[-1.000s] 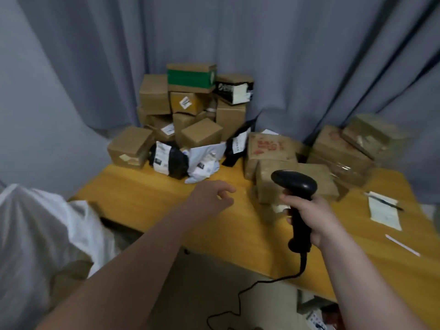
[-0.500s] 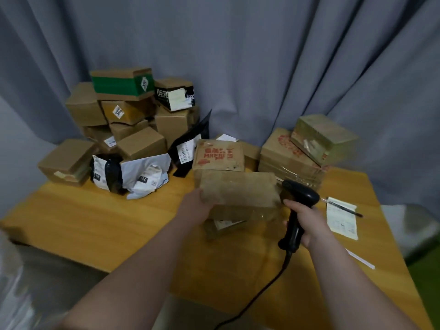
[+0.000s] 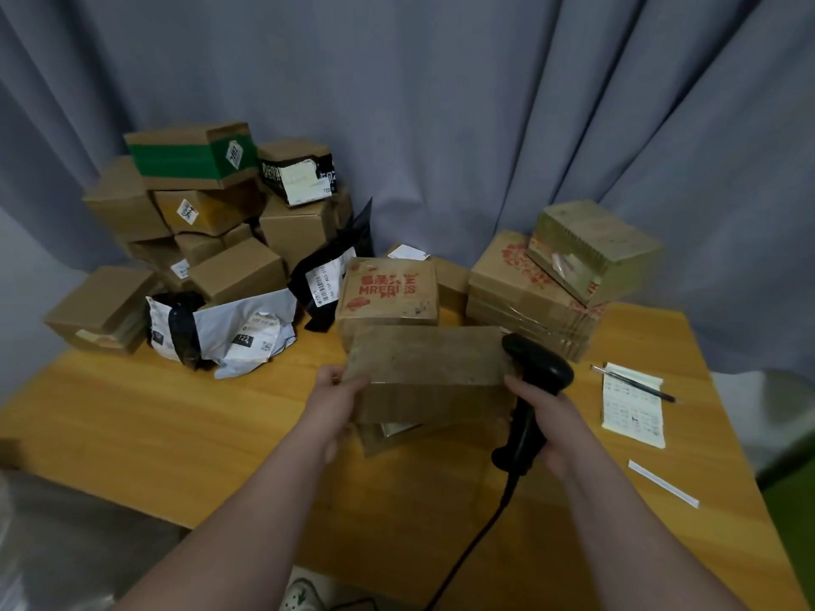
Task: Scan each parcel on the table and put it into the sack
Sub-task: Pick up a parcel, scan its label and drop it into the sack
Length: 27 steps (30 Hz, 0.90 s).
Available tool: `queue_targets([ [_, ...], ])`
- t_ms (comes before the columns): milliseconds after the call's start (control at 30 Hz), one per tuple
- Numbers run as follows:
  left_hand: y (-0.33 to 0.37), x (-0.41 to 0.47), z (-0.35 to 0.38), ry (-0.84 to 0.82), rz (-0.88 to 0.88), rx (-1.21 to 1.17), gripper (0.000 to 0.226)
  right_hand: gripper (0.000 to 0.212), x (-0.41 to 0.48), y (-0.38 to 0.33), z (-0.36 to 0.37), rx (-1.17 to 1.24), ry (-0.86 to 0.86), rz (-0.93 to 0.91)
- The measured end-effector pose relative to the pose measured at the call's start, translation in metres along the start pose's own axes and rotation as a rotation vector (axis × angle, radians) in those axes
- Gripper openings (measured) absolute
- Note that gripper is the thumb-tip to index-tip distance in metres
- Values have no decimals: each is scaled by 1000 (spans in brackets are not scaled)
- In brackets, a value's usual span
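Two-handed | left grip point(image 3: 337, 392) clasps parcel point(image 3: 430, 359) | right grip point(image 3: 544, 418) clasps scanner point(image 3: 540, 368) | wooden table point(image 3: 167, 429) | grey curtain point(image 3: 441, 125)

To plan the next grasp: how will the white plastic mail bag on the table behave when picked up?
The white plastic mail bag looks crumpled and sagging, so it will probably flop and bend, not stay stiff. Its smooth film may be slippery. It lies low, so rolling seems unlikely.

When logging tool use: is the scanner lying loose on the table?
No, the right hand grips the scanner by its handle, upright beside the box.
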<state>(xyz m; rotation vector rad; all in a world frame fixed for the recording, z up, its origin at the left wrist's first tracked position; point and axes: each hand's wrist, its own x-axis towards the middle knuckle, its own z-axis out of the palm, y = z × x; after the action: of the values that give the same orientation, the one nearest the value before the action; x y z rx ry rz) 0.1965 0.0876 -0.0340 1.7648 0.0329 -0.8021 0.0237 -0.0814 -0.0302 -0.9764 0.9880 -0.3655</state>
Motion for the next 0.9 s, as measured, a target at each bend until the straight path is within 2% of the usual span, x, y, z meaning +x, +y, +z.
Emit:
queue_targets([
  [133, 7, -9, 4, -4, -13, -228, 19, 35, -2, -6, -7, 55, 6, -54],
  [367, 27, -21, 2, 46, 64, -319, 12, 41, -10, -18, -9, 139, -2, -99],
  [500, 44, -31, 0, -31, 57, -425, 1, 28, -13, -24, -10, 168, -13, -138],
  [600, 55, -35, -2, -190, 47, -421, 12, 13, -13, -28, -14, 184, -3, -152],
  [667, 61, -36, -2, -255, 68, -380, 21, 13, -11, -30, -18, 190, 20, -147],
  [733, 67, -35, -2, -247, 114, -328, 43, 19, -9, -31, -21, 198, 49, -128],
  [800, 73, -35, -1, -222, 235, -229, 69, 30, -7, -31, -22, 225, 63, -102],
  [900, 81, -35, 4, -179, 548, 208, 96, 34, -6, -31, -19, 271, 72, -60],
])
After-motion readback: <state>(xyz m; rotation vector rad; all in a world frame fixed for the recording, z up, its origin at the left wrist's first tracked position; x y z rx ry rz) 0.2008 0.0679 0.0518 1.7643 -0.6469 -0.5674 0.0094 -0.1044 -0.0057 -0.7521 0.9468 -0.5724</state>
